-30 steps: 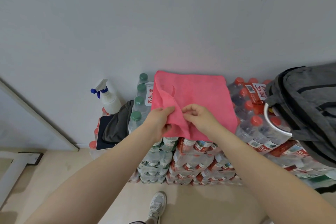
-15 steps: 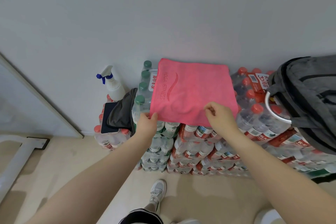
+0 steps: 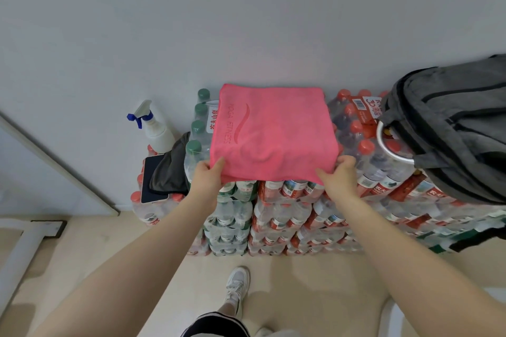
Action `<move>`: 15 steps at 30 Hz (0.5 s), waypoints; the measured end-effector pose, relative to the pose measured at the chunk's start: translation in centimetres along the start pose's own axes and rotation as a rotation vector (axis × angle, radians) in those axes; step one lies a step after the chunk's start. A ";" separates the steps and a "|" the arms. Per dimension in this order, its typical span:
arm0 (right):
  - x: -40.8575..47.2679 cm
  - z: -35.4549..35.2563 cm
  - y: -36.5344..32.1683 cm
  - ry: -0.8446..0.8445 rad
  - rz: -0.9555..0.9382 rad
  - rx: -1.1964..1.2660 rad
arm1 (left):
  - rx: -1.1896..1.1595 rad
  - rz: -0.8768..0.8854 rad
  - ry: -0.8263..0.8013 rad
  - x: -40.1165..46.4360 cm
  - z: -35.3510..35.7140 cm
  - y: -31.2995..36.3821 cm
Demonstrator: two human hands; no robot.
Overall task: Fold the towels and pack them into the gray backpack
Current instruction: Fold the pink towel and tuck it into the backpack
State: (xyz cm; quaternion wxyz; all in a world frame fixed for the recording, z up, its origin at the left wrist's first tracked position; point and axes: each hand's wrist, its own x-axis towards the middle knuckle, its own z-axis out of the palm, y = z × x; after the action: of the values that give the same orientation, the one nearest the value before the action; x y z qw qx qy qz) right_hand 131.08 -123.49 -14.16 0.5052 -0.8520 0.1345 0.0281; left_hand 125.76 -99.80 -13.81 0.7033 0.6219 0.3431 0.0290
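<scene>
A pink towel (image 3: 273, 131) with a printed logo lies spread flat on top of stacked packs of water bottles (image 3: 282, 213) against the wall. My left hand (image 3: 209, 175) pinches its near left corner, thumb on top. My right hand (image 3: 339, 175) grips its near right corner. The gray backpack (image 3: 454, 128) sits on the bottle packs to the right, its opening toward the towel, with a metal ring (image 3: 388, 145) at its left side.
A dark gray cloth (image 3: 171, 169) and a phone (image 3: 152, 175) lie on lower bottle packs at the left, beside a white spray bottle (image 3: 154, 128). A gray wall rises behind. The beige floor and my shoe (image 3: 238, 284) are below.
Both hands held a bunched fold of the towel at its middle. They have moved apart to the near corners, and the towel now lies flat and smooth.
</scene>
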 end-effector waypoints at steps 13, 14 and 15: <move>-0.9 -0.5 1.7 0.059 -0.406 -0.367 | -0.041 0.065 -0.022 -0.4 0.2 -0.2; -0.8 -0.8 1.7 0.027 -0.455 -0.415 | -0.039 0.068 -0.029 -0.4 0.1 -0.2; -0.8 -1.0 1.8 -0.016 -0.490 -0.493 | -0.017 0.075 -0.042 -0.5 0.0 -0.2</move>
State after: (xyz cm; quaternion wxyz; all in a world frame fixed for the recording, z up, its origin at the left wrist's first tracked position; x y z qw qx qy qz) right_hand 129.71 -125.03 -15.02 0.2772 -0.9551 -0.0886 -0.0556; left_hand 125.28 -100.12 -13.74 0.7140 0.6287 0.3046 0.0453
